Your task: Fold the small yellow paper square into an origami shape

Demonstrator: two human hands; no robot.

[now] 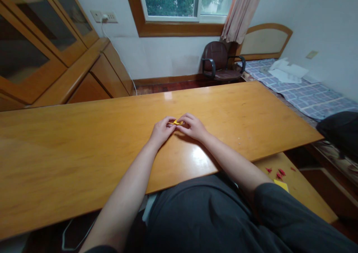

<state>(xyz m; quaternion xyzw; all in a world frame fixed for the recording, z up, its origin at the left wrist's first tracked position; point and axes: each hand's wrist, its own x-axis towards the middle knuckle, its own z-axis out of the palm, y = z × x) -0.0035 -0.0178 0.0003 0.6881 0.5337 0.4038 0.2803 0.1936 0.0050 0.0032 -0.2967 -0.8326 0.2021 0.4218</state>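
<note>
One yellow paper (pixel 176 122), two hands — left hand (pixel 162 131), right hand (pixel 194 127), one table (pixel 84 152), one chair (pixel 216 61)

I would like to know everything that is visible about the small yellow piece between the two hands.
The yellow piece is small, thin and orange-yellow, and looks like folded paper. Only a narrow strip with pointed ends shows; fingers hide the rest, so its full shape is unclear. It lies flat and low over the middle of the wooden table, pinched between the fingertips of the left hand and the right hand.

A brown chair (pixel 215 59) stands under the window (pixel 181 1), beside a bed (pixel 304 92).
</note>
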